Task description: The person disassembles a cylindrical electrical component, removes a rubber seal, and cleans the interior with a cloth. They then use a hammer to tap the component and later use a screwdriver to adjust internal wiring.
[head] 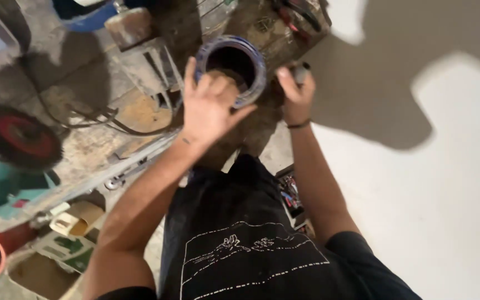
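Thing: round tin can (231,66), blue-and-white rim, dark inside, standing upright on the grimy workbench (95,139) near its far edge.
Left hand (209,108): over the can's near rim, back of hand to camera, fingers curled loosely together, thumb stuck out to the right; looks to touch the rim, grip itself not visible.
Right hand (295,94): just beside the can on its right, fingers wrapped tight round a small grey cylindrical piece (301,71).
Handling: judged stiff thin metal, fairly light unless full; rim edge maybe sharp, wall likely dusty and a bit slick. Best held round the outer wall, or pinched at the rim.
Around: red-centred wire wheel (18,136) at the bench's left edge, metal bracket (145,64) left of the can, cables between them.
Hidden: can's contents lost in shadow; its near wall and base covered by the left hand; grey piece mostly inside the fist, kind unclear; frame motion-blurred.
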